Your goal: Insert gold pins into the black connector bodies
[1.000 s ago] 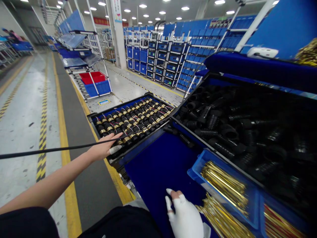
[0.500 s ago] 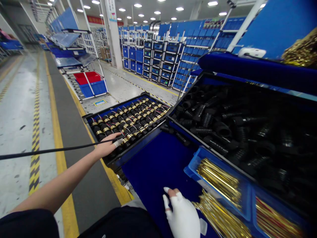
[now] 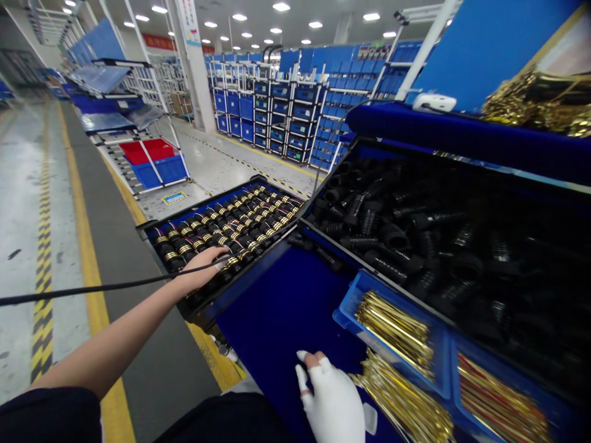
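Two hands in view. Left hand (image 3: 201,272): extended forward over the near corner of one black-framed tray (image 3: 194,229), thumb and fingers pressed together on one thin black cable (image 3: 106,288), with one white fingertip cover (image 3: 218,265) on a finger. Cable position: across the hand, from the left edge of the view to just above the tray's near corner, high over the grey floor (image 3: 138,344). Tray contents: black cylindrical connectors (image 3: 221,237) with gold bands, packed side by side in rows, too many for an exact count. Right hand (image 3: 331,400): in one white fingerless glove, low in the view, just above or on the blue top of the bench (image 3: 277,307), fingers curled and slightly spread, bare fingertips (image 3: 314,360) showing; whether anything is pinched, impossible to tell. Just right of that hand, one loose bundle of gold pins (image 3: 401,400). Behind and beside it, two blue plastic bins (image 3: 397,307), both filled with gold pins. Further back, one large compartment of heaped black ribbed cable boots (image 3: 406,246), uncountable. Between tray and compartment, a few small black parts (image 3: 300,243) on the ledge.
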`<act>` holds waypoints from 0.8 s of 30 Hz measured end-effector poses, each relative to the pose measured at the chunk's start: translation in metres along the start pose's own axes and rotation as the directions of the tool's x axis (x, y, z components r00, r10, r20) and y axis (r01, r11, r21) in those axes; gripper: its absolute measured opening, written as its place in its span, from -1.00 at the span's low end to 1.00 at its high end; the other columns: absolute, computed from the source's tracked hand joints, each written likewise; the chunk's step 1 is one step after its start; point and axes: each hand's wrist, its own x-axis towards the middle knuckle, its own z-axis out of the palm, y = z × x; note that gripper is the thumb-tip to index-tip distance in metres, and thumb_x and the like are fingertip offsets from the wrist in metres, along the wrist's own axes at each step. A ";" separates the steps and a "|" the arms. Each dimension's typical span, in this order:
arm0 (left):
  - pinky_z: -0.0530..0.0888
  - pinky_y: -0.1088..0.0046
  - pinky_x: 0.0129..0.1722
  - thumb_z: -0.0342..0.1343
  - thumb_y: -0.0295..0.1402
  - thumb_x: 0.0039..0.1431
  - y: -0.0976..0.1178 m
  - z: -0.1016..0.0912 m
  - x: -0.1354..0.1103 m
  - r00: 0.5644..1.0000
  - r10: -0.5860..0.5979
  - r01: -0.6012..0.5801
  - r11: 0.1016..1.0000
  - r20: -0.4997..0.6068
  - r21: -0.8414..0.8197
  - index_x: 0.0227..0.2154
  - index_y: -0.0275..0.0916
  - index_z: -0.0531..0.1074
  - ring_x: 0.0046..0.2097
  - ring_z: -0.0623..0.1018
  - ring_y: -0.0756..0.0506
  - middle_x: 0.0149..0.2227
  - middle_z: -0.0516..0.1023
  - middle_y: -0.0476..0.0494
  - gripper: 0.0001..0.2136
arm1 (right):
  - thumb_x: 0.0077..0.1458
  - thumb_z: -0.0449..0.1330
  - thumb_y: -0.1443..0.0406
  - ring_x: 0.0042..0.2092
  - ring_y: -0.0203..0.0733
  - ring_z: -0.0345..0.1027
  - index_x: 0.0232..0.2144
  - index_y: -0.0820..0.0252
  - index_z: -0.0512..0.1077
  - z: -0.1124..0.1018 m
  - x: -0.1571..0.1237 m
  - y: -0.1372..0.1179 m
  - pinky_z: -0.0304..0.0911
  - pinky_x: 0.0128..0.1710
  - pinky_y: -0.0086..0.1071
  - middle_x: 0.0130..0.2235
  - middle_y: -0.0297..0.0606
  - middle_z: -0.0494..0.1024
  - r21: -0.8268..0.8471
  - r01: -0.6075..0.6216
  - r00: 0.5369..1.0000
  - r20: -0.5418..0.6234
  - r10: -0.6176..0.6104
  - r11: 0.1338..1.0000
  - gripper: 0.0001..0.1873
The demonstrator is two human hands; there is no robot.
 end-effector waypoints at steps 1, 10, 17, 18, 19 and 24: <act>0.41 0.19 0.19 -0.09 -0.02 0.34 0.002 0.001 -0.001 1.000 0.016 -0.016 1.000 0.000 0.006 0.11 -0.15 0.47 0.14 0.51 -0.23 0.12 0.54 -0.18 -0.54 | 0.22 0.12 0.35 -0.36 -0.09 0.48 -0.05 0.03 0.46 0.000 0.000 0.000 0.21 -0.32 -0.26 -0.21 -0.21 0.58 -0.006 -0.005 1.000 -0.004 0.005 1.000 -0.73; 0.42 0.05 0.09 -0.04 -0.12 0.30 0.025 0.003 0.003 0.982 0.045 -0.021 0.992 -0.182 0.128 0.22 -0.26 0.33 0.04 0.48 -0.33 -0.06 0.40 -0.30 -0.49 | 0.23 0.14 0.34 -0.38 -0.12 0.45 -0.08 0.01 0.46 -0.004 0.001 -0.003 0.15 -0.34 -0.29 -0.24 -0.25 0.57 0.002 -0.050 0.999 0.002 0.050 0.999 -0.77; 0.06 -0.14 0.32 -0.13 -0.01 0.36 0.043 0.016 0.014 0.986 0.132 -0.106 0.967 -0.102 0.231 0.36 -0.17 0.14 0.40 0.12 -0.38 0.30 0.33 -0.36 -0.40 | 0.21 0.15 0.37 -0.32 -0.13 0.48 -0.09 0.00 0.46 -0.011 -0.003 -0.006 0.18 -0.28 -0.31 -0.23 -0.27 0.56 0.091 -0.077 0.997 -0.002 0.078 0.993 -0.76; 0.07 -0.15 0.31 -0.13 0.03 0.34 0.038 0.017 0.016 0.993 0.106 -0.091 0.970 -0.056 0.224 0.36 -0.16 0.16 0.41 0.10 -0.40 0.30 0.34 -0.36 -0.37 | 0.20 0.16 0.37 -0.31 -0.12 0.48 -0.09 0.00 0.46 -0.012 -0.003 -0.006 0.18 -0.27 -0.31 -0.23 -0.28 0.56 0.100 -0.078 0.997 0.000 0.079 0.992 -0.75; 0.11 -0.15 0.30 -0.12 0.07 0.32 0.032 0.019 0.017 0.996 0.088 -0.084 0.974 -0.012 0.210 0.36 -0.17 0.18 0.41 0.12 -0.41 0.29 0.36 -0.36 -0.35 | 0.20 0.16 0.37 -0.30 -0.12 0.48 -0.09 -0.01 0.46 -0.013 -0.003 -0.006 0.19 -0.27 -0.31 -0.23 -0.29 0.56 0.108 -0.079 0.997 0.003 0.079 0.991 -0.75; 0.21 -0.06 0.28 -0.06 0.18 0.23 0.012 0.027 0.016 0.995 0.091 -0.098 0.982 0.047 0.160 0.32 -0.18 0.28 0.39 0.19 -0.39 0.28 0.38 -0.36 -0.27 | 0.21 0.15 0.36 -0.28 -0.11 0.49 -0.08 -0.01 0.46 -0.013 -0.002 -0.006 0.20 -0.25 -0.30 -0.22 -0.28 0.56 0.114 -0.087 0.996 0.014 0.085 0.990 -0.75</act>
